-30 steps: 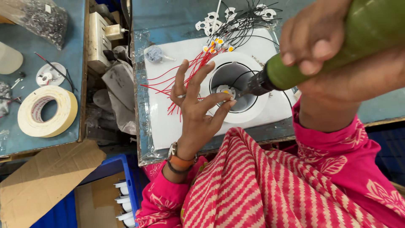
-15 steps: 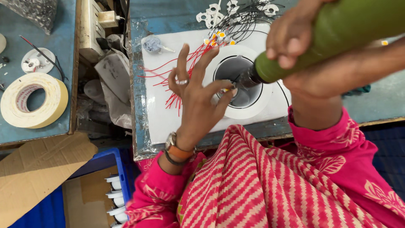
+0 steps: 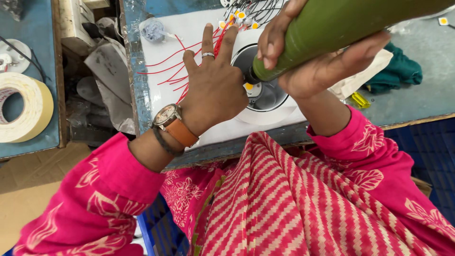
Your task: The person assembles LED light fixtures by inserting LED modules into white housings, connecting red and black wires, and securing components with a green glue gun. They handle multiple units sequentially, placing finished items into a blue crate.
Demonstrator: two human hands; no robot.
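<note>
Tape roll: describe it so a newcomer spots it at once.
Look at the blue side bench left of the white work sheet, past the gap. The tape roll lies flat at the frame's left edge: a wide cream ring with a hollow core, far bigger than the small white disc above it.

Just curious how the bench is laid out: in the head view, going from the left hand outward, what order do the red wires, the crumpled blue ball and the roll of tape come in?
1. Red wires: under the left hand fingertips.
2. Crumpled blue ball: up-left on the white sheet.
3. Roll of tape: far left, on the next table.
</note>
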